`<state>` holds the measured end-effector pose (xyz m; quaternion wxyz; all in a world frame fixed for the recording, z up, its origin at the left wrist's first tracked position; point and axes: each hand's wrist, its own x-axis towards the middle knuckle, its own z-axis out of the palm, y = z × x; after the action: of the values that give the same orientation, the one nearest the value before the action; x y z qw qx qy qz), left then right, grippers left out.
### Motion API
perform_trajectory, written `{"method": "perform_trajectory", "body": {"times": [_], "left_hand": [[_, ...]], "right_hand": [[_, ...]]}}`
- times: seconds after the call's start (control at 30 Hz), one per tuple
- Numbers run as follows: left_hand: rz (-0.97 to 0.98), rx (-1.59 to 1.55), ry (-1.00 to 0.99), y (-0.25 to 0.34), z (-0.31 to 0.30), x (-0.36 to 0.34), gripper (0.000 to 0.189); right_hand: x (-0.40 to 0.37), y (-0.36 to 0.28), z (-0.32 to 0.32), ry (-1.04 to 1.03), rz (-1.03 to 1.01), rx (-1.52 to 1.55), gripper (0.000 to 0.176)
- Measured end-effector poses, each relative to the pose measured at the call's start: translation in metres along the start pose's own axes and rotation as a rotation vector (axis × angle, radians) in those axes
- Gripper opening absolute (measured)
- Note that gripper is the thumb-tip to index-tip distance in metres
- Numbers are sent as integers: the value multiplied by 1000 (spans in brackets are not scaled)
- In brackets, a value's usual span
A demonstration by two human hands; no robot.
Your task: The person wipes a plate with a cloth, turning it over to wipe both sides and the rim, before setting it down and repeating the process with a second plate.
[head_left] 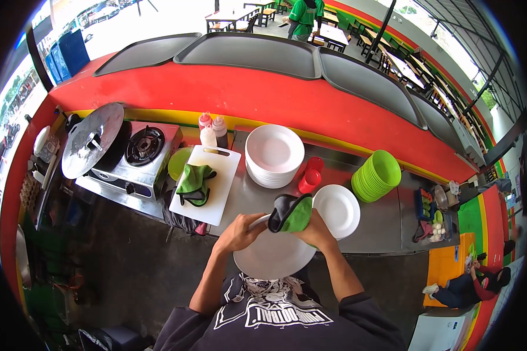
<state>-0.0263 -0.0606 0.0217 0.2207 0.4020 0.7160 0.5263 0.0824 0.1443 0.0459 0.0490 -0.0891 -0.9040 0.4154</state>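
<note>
A white plate [273, 257] is held tilted in front of my chest. My left hand [240, 233] is closed on its rim at the left. My right hand [317, 229] grips a green and grey cloth [291, 214] against the plate's upper right edge. Just right of that hand, a white plate [336, 212] rests on the metal counter. Beyond my hands stands a tall stack of white plates [274, 153]. Another green and grey cloth [195, 185] lies on a white cutting board [222, 186] to the left.
A gas stove [136, 153] and a large round lid [92, 140] are at the left. Sauce bottles [208, 137], red cups [310, 180] and stacked green bowls [376, 176] stand on the counter [386, 225]. Grey trays [246, 55] line the red ledge. A person [471, 286] sits at the right.
</note>
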Motion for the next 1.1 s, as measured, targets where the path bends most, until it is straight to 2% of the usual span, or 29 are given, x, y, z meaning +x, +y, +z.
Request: {"method": "perform_trajectory", "body": {"times": [0.07, 0.1, 0.23, 0.33, 0.4, 0.47, 0.53, 0.57, 0.67, 0.73, 0.77, 0.8, 0.83, 0.87, 0.93, 0.97, 1.0, 1.1], "left_hand": [[-170, 12, 33, 15, -9, -3, 30], [-224, -80, 86, 4, -9, -6, 34], [-206, -432, 508, -27, 5, -7, 43], [-296, -552, 570, -19, 0, -8, 45], [-334, -652, 529, -19, -2, -9, 44], [-418, -758, 477, -26, -3, -11, 43], [-501, -773, 358, -25, -6, -12, 43], [-542, -778, 296, -24, -6, -12, 44], [-435, -923, 177, -5, 0, -11, 48], [-263, -943, 169, -1, 6, -10, 55], [-155, -944, 202, -5, 13, -10, 56], [-46, -943, 235, -9, 18, -9, 59], [99, -843, 222, -14, 22, -8, 69], [115, -755, 316, -13, 30, -7, 70], [80, -453, 423, -28, 38, -19, 62], [135, -414, 562, -24, 46, -19, 51], [82, -416, 575, -23, 47, -20, 49], [-51, -411, 646, -14, 47, -17, 47]], "right_hand": [[0, 14, 7, 202, -102, 50, 27], [-1, 24, 10, 304, -153, 75, 27], [-7, 60, 29, 377, -57, 207, 22], [-23, 59, 39, 530, 34, 538, 22], [-34, 68, 46, 645, 155, 847, 38], [-44, 100, 48, 621, 146, 1020, 53], [-48, 117, 57, 604, -37, 858, 65], [-38, 73, 47, 576, -164, 941, 69], [-31, 60, 45, 558, -360, 1159, 81], [-29, 71, 48, 570, -429, 1298, 90], [-33, 54, 44, 533, -315, 1437, 91], [-33, 78, 55, 749, -92, 1554, 86], [-33, 69, 54, 906, 124, 1355, 83], [-30, 54, 50, 1043, 335, 1137, 79], [-22, 35, 50, 1074, 318, 991, 74], [-22, 35, 51, 1008, 320, 1035, 74], [-23, 35, 53, 942, 325, 1077, 73], [-26, 40, 54, 800, 275, 837, 68]]}}
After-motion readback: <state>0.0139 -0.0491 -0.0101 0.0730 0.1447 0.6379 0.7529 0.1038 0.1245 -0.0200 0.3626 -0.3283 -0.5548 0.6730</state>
